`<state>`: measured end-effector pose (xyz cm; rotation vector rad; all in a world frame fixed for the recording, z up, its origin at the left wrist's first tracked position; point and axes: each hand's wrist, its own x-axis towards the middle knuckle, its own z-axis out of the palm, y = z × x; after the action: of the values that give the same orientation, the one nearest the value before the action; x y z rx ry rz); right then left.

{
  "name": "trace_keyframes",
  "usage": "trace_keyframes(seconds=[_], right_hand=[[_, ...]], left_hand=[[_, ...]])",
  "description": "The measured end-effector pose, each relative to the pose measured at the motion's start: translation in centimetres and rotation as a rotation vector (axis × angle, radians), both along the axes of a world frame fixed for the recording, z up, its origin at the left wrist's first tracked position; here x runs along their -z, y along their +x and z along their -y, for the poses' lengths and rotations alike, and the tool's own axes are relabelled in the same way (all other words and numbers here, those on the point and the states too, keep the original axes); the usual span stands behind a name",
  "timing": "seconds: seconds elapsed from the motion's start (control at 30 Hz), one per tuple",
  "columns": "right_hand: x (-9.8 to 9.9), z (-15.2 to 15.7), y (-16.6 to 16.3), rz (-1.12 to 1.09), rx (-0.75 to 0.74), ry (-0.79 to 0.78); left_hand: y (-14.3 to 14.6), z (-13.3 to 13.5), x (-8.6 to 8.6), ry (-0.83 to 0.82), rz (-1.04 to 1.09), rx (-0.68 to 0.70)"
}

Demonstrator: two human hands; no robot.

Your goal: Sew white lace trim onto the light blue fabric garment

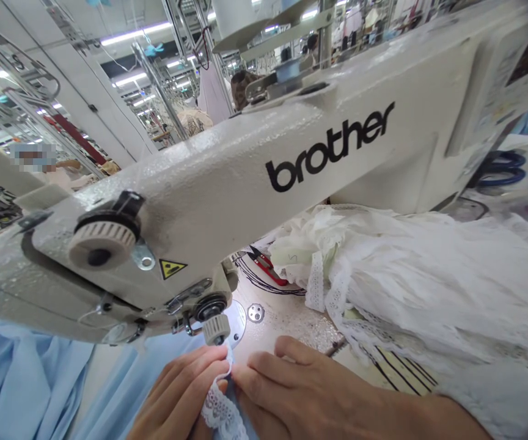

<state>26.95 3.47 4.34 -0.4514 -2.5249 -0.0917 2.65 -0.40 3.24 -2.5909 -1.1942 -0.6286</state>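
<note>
A strip of white lace trim (223, 412) runs up between my hands towards the needle area of a white sewing machine (227, 183), lying along light blue fabric (126, 382). My left hand (184, 394) is closed, its fingers together on the lace and the blue fabric just in front of the machine's head. On the other side of the strip, my right hand (300, 388) has curled fingers pinching at the edge of the blue fabric beside the lace. The needle and presser foot are hidden behind the machine's head.
White lace-edged fabric (410, 263) is heaped right of the machine bed. Red thread snips (267, 266) lie under the arm beside dark cords. Blue-handled scissors (502, 168) are at far right. More blue cloth (11, 373) hangs at left. Another person (48, 165) sits beyond.
</note>
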Motion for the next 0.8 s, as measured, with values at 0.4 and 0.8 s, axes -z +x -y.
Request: trace_keyframes(seconds=[0.4, 0.8], right_hand=[[4.2, -0.6, -2.7, -0.165, -0.052, 0.028], [3.9, -0.9, -2.3, -0.088, -0.038, 0.0]], left_hand=[[0.0, 0.2, 0.0, -0.012, -0.056, -0.046], [0.2, -0.4, 0.0, 0.038, -0.105, -0.061]])
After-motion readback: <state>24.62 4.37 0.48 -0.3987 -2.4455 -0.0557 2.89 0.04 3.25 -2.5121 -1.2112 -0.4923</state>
